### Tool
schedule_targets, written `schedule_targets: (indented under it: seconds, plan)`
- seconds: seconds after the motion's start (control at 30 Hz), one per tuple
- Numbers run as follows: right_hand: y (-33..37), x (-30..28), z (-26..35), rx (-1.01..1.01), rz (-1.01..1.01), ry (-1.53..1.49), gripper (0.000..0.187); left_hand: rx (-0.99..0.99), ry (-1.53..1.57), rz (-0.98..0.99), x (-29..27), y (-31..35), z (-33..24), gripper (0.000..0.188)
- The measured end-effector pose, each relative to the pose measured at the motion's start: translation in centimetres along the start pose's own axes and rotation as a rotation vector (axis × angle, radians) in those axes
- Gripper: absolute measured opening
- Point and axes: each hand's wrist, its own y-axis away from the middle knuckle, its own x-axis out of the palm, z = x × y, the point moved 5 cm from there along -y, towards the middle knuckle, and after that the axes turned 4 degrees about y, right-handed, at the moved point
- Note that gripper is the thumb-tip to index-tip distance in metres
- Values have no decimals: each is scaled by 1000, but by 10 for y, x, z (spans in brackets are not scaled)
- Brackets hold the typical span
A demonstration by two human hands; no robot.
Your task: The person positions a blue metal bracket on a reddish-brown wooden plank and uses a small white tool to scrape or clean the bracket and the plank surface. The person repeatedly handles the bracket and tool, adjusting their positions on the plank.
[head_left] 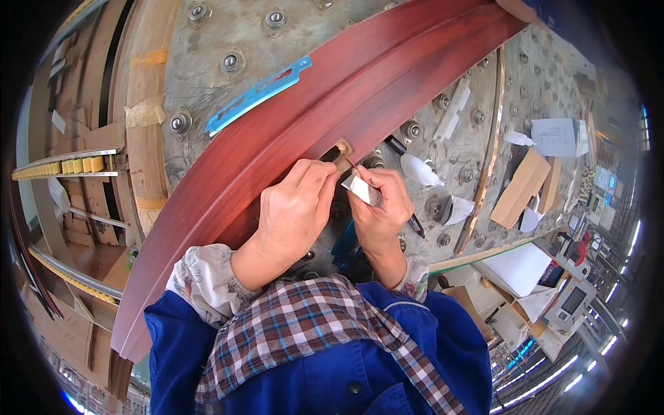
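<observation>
A long reddish-brown wooden moulding [290, 138] lies diagonally before me, with a small recess of bare, lighter wood [340, 150] cut into its near edge. Just below that cut, my left hand [294, 211] is closed, thumb and fingertips pinched together. What they hold, if anything, is hidden. Beside it, my right hand [382, 207] grips a small folded white-and-grey piece [364, 191] whose kind I cannot tell. A thin dark tip shows by the right fingertips at the recess. A black marker [416, 225] sticks out by the right hand; whether held or lying is unclear.
The metal table [463, 114] carries several ball rollers. A blue template [259, 93] lies along the moulding's far side. To the right are a white bottle [419, 169], a white strip [453, 109], paper [555, 137] and cardboard [520, 190]. A rack [69, 166] stands left.
</observation>
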Motion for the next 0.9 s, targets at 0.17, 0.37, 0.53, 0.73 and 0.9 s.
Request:
schedule_targets:
  seconds: [0.17,0.37,0.53,0.73,0.9]
  plan:
    - [5,-4,-3,-1,-6,3,24,22,3,-6,0,2,1,9]
    - [33,-41,-4,107,-38,-57,24,161,28,22,4,19,-26,12]
    - [93,-92,-27,206,-95,107,28,341,84,364,37,73,-45,9]
    - [147,-128,-53,398,-262,167,23,509,45,548,74,108,-64,12]
    - [164,-131,-62,462,-319,102,16,705,22,643,104,140,-78,15]
